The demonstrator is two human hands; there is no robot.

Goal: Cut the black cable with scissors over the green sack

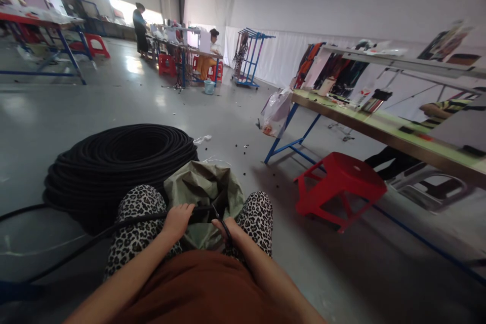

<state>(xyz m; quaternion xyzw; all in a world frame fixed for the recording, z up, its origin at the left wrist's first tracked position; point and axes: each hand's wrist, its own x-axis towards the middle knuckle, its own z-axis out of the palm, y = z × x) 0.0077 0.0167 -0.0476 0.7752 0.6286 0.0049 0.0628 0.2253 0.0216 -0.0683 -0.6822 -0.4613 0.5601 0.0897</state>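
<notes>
My left hand (pixel 177 223) is closed around a thick black cord (pixel 138 219), which runs in from the lower left across my left knee. The cord's end lies over the mouth of an olive-green fabric bag (pixel 181 182) between my knees. In my right hand (pixel 236 233) is a pair of scissors (pixel 228 232) with black handles; their short metal blades meet the cord close to my left fingers. Whether the blades are apart or together is too small to tell. Dark pieces lie inside the bag, partly hidden by my hands.
A large coil of black cord (pixel 125 162) lies on the floor at left front. On the right stand a red stool (pixel 337 187) and a long workbench (pixel 379 121), with a person (pixel 436 111) behind it. Small black bits dot the floor. Two people work at tables farther back.
</notes>
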